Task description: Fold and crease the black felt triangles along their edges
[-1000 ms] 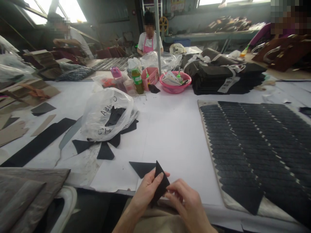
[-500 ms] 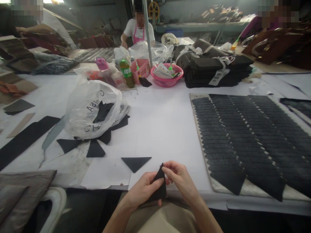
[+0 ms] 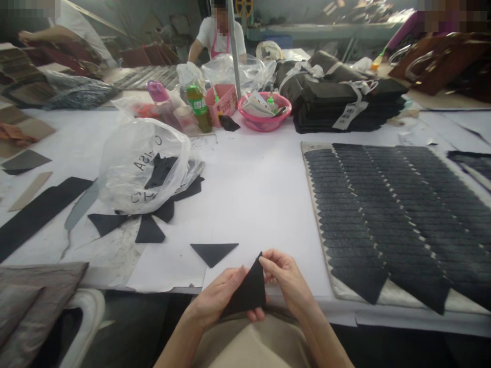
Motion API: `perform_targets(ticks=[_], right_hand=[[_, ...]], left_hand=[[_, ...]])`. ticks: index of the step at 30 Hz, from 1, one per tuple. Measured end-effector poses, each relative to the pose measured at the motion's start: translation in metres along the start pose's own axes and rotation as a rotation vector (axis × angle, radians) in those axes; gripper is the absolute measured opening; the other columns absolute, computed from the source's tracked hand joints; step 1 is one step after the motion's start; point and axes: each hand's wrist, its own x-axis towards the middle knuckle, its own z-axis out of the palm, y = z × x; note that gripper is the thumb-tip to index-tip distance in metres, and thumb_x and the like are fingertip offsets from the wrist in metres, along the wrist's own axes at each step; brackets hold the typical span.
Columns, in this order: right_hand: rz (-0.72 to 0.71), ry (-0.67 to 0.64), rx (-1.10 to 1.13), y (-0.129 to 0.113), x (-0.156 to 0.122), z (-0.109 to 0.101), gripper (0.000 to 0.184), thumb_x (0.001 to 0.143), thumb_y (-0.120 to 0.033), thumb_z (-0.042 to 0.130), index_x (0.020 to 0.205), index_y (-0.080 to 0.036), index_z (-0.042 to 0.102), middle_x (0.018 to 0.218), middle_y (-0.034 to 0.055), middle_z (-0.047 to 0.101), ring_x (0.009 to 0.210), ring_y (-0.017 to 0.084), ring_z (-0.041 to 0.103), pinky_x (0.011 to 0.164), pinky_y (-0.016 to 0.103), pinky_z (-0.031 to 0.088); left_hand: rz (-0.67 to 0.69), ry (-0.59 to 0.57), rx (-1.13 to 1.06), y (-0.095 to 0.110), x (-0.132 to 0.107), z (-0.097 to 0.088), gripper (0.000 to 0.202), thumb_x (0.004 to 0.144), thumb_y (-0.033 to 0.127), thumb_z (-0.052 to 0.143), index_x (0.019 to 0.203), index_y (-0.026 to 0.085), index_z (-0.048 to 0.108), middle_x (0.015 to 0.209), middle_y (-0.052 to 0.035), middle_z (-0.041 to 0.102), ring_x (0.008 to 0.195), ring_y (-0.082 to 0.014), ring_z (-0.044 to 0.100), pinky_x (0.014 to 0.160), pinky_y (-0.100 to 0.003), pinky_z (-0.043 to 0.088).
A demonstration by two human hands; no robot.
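A black triangular fabric piece point(image 3: 249, 291) is held at the table's near edge between both hands. My left hand point(image 3: 217, 296) grips its lower left side, fingers closed behind it. My right hand point(image 3: 284, 278) pinches its upper tip. A second black triangle point(image 3: 214, 252) lies flat on the white table point(image 3: 261, 194) just beyond my left hand. More black triangles point(image 3: 148, 230) spill from a clear plastic bag point(image 3: 141, 163) further left.
A board of overlapping black pieces in rows point(image 3: 399, 214) fills the right side. Behind it stand bundled black stacks point(image 3: 345, 102), a pink bowl point(image 3: 264, 115), a pink box and bottles point(image 3: 199, 110). Long black strips point(image 3: 38, 212) lie left. Other people work at the far side.
The triangle has been turned in my hands, from upright with only the left hand on it to gripped by both, my right hand moving up to pinch its tip. The view shifted slightly.
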Motion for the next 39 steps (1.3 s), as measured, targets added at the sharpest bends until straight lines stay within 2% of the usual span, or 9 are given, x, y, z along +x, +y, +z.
perform_targets(ticks=[3, 7, 11, 15, 21, 25, 28, 34, 39], right_hand=[[0.015, -0.018, 0.081, 0.001, 0.0, -0.002, 0.029, 0.078, -0.041, 0.074, 0.079, -0.016, 0.059, 0.057, -0.0059, 0.049, 0.049, 0.005, 0.04, 0.047, 0.016, 0.032], [0.083, -0.058, 0.173, 0.003, 0.003, -0.002, 0.029, 0.079, -0.041, 0.072, 0.079, -0.018, 0.056, 0.056, -0.0065, 0.047, 0.046, 0.005, 0.039, 0.043, 0.016, 0.031], [0.114, -0.071, 0.194, 0.003, 0.003, -0.001, 0.031, 0.077, -0.042, 0.074, 0.079, -0.019, 0.053, 0.054, -0.0083, 0.042, 0.044, 0.005, 0.036, 0.042, 0.015, 0.031], [0.113, -0.114, 0.176, 0.002, 0.001, 0.001, 0.029, 0.081, -0.045, 0.068, 0.082, -0.02, 0.053, 0.051, -0.009, 0.041, 0.038, 0.007, 0.038, 0.037, 0.018, 0.032], [0.047, -0.049, 0.168, 0.004, 0.004, 0.005, 0.025, 0.08, -0.039, 0.073, 0.084, -0.016, 0.063, 0.066, -0.003, 0.056, 0.054, 0.007, 0.047, 0.054, 0.018, 0.041], [0.036, 0.013, 0.165, 0.009, 0.004, 0.004, 0.037, 0.08, -0.048, 0.07, 0.101, -0.018, 0.065, 0.081, 0.0023, 0.064, 0.064, 0.013, 0.056, 0.06, 0.024, 0.047], [0.014, 0.032, 0.201, 0.013, 0.002, 0.001, 0.038, 0.084, -0.052, 0.064, 0.101, -0.018, 0.066, 0.085, 0.0047, 0.065, 0.071, 0.015, 0.059, 0.066, 0.028, 0.05], [-0.009, 0.026, 0.164, 0.018, -0.002, -0.006, 0.039, 0.087, -0.054, 0.06, 0.097, -0.017, 0.068, 0.084, 0.0057, 0.067, 0.073, 0.016, 0.06, 0.069, 0.028, 0.049], [-0.026, 0.145, 0.087, 0.02, -0.007, -0.012, 0.044, 0.086, -0.057, 0.059, 0.096, -0.016, 0.069, 0.088, 0.0083, 0.068, 0.081, 0.018, 0.061, 0.073, 0.029, 0.05]], left_hand=[[-0.017, -0.024, -0.122, 0.0, 0.002, 0.002, 0.064, 0.092, 0.061, 0.032, 0.105, 0.007, 0.063, 0.091, -0.0212, 0.072, 0.065, -0.0234, 0.072, 0.053, -0.027, 0.055], [-0.071, -0.05, -0.257, -0.001, 0.004, 0.007, 0.061, 0.087, 0.064, 0.043, 0.105, 0.011, 0.066, 0.095, -0.0194, 0.072, 0.062, -0.0236, 0.071, 0.046, -0.025, 0.051], [-0.113, 0.03, -0.324, 0.002, 0.003, 0.015, 0.057, 0.082, 0.065, 0.051, 0.098, 0.014, 0.07, 0.085, -0.0153, 0.072, 0.054, -0.0195, 0.067, 0.042, -0.023, 0.044], [-0.123, 0.034, -0.361, -0.001, 0.002, 0.017, 0.051, 0.079, 0.063, 0.058, 0.095, 0.015, 0.07, 0.077, -0.0108, 0.068, 0.052, -0.0169, 0.062, 0.044, -0.024, 0.043], [0.013, 0.088, -0.404, -0.016, 0.013, 0.017, 0.031, 0.077, 0.044, 0.07, 0.081, 0.013, 0.065, 0.055, 0.0018, 0.051, 0.04, -0.0058, 0.044, 0.038, -0.017, 0.029], [0.12, 0.286, -0.194, -0.011, 0.015, 0.017, 0.032, 0.081, 0.045, 0.067, 0.081, 0.014, 0.058, 0.057, 0.0016, 0.057, 0.04, -0.0054, 0.046, 0.038, -0.015, 0.032], [0.195, 0.442, -0.036, -0.006, 0.015, 0.014, 0.035, 0.081, 0.048, 0.066, 0.078, 0.016, 0.054, 0.056, 0.0026, 0.057, 0.041, -0.0065, 0.048, 0.038, -0.016, 0.033], [0.246, 0.533, 0.038, -0.012, 0.019, 0.009, 0.036, 0.083, 0.049, 0.063, 0.075, 0.016, 0.05, 0.055, 0.0041, 0.054, 0.041, -0.0057, 0.046, 0.038, -0.015, 0.033], [0.327, 0.658, -0.016, -0.013, 0.018, 0.008, 0.033, 0.082, 0.044, 0.066, 0.076, 0.018, 0.048, 0.058, 0.0059, 0.052, 0.046, -0.0064, 0.048, 0.042, -0.016, 0.037]])
